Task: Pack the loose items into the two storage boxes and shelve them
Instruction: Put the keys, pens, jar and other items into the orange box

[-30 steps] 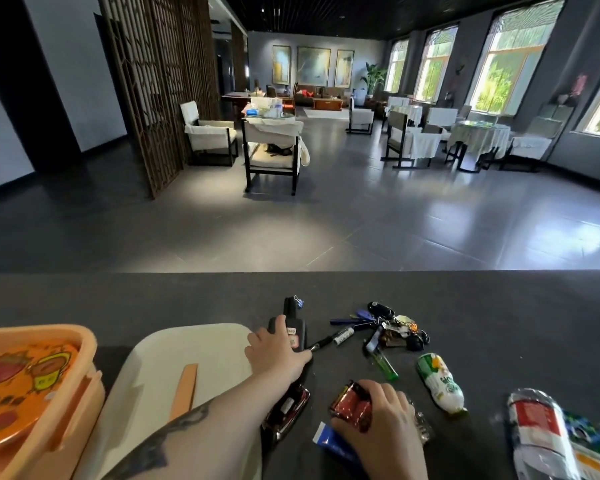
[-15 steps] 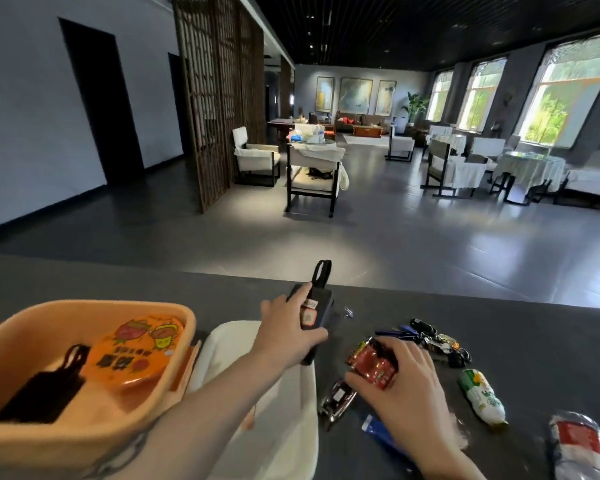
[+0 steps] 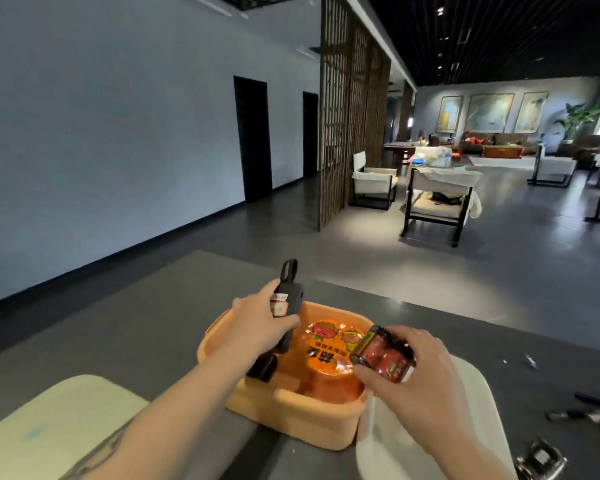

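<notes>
Observed from the head camera: both hands are raised over an orange storage box (image 3: 291, 415) that sits on a dark grey table (image 3: 146, 334).

Left hand (image 3: 257, 327): the grip is wrapped around a black device (image 3: 286, 306) with a loop at its top end and a small red-and-white label on its face. The device is held tilted, above the box's left inner side. The thumb lies across its near face; the remaining fingers are behind it and hidden.

Right hand (image 3: 420, 382): the grip is pinching a dark packet of red snacks (image 3: 383, 355) between thumb and fingers, held above the box's right rim.

Box contents: an orange sealed cup (image 3: 329, 348) with fruit artwork on its lid occupies the middle. A black object (image 3: 262, 368) lies inside at the left, partly covered by the left wrist; its type cannot be told with certainty, possibly a second device of the same kind.

Adjacent items: a white lid (image 3: 478, 410) lies on the table just right of the box, under the right forearm. A pale cream lid or box top (image 3: 59, 420) lies at the lower left, apart from the orange box. Loose small items (image 3: 582, 415) remain on the table at the far right edge, blurred; a shiny object (image 3: 541, 459) sits at the lower right.
</notes>
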`<state>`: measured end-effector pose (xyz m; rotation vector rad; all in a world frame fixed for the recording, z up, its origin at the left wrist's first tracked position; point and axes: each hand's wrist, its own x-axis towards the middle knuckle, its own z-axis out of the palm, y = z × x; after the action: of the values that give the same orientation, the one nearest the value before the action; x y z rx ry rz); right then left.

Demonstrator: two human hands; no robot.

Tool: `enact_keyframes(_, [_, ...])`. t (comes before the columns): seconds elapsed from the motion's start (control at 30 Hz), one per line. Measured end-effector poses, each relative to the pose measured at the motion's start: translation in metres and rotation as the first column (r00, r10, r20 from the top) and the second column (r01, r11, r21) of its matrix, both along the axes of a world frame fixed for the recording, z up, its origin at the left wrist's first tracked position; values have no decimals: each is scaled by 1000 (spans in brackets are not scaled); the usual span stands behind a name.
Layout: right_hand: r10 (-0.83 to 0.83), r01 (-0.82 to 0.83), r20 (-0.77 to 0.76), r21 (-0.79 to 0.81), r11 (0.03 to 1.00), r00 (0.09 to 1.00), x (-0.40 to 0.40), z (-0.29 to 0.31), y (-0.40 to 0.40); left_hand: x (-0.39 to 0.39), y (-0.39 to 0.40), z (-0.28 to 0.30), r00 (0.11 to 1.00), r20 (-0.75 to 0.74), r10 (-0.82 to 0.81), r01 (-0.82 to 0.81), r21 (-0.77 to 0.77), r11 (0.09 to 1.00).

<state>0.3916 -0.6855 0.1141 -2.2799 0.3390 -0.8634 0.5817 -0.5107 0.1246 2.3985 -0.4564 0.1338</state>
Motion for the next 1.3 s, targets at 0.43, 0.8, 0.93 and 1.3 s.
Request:
enact_keyframes(0.43, [-32,33,-30,36,999,999,59,-12,28,56,24,-64,964,-231,-128,212,388,897])
enact_keyframes(0.8, [3,-1,-146,19,1000,989,68,-29,39,65,21,-64,943,-328,-65,270,634,725])
enact_keyframes(0.93, [-5,6,-160,9,1000,987,69,-30,36,70,29,-58,968,-237,-85,197,501,843])
enact_keyframes(1.3, [130,-217,-333,-241,946,934,170,-14,64,73,51,-60,997,-33,76,-82,-264,961])
